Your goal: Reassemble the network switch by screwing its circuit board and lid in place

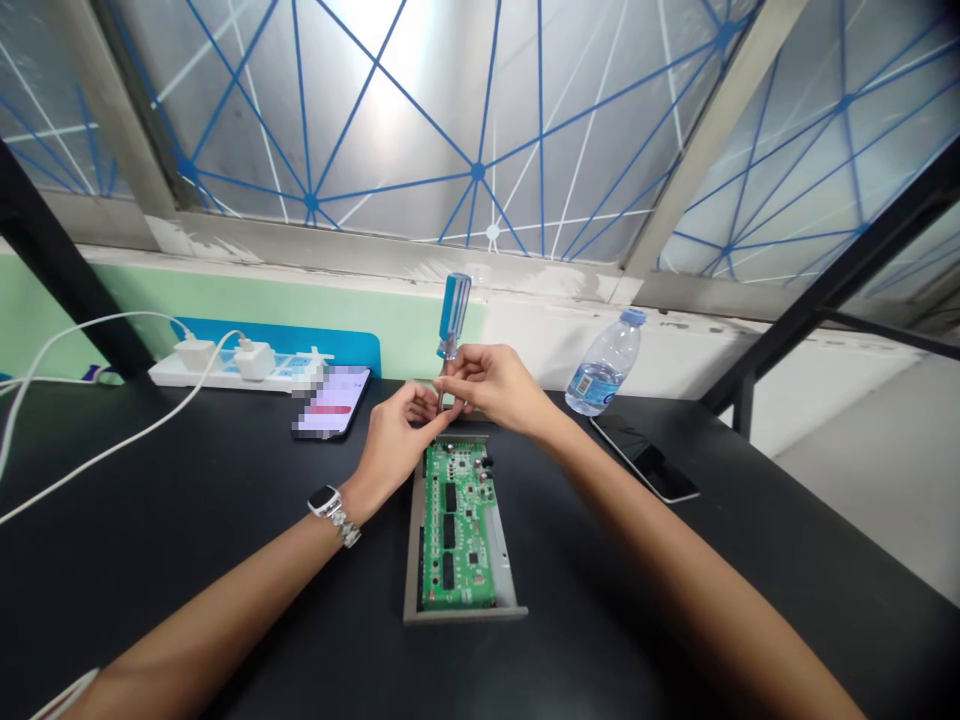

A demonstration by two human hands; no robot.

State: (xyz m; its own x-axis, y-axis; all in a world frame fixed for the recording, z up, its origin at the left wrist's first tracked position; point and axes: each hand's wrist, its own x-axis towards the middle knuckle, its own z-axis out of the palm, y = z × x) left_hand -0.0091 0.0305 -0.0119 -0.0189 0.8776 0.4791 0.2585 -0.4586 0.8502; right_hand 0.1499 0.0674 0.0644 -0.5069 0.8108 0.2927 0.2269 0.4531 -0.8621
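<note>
A green circuit board (pixel 459 525) lies in an open grey metal case (pixel 510 560) on the black table (pixel 187 520). Over the case's far end stands a screwdriver with a clear blue handle (pixel 454 312), upright, its shaft pointing down. My right hand (pixel 495 385) pinches the shaft just below the handle. My left hand (pixel 397 435), with a watch on the wrist, has its fingertips closed on the lower shaft near the tip. The tip itself is hidden behind the fingers.
A phone with a lit screen (pixel 334 402) lies at the back left beside a white power strip (pixel 225 368) with chargers and white cables. A water bottle (pixel 606 362) lies on its side at the back right, next to a dark phone (pixel 646 458).
</note>
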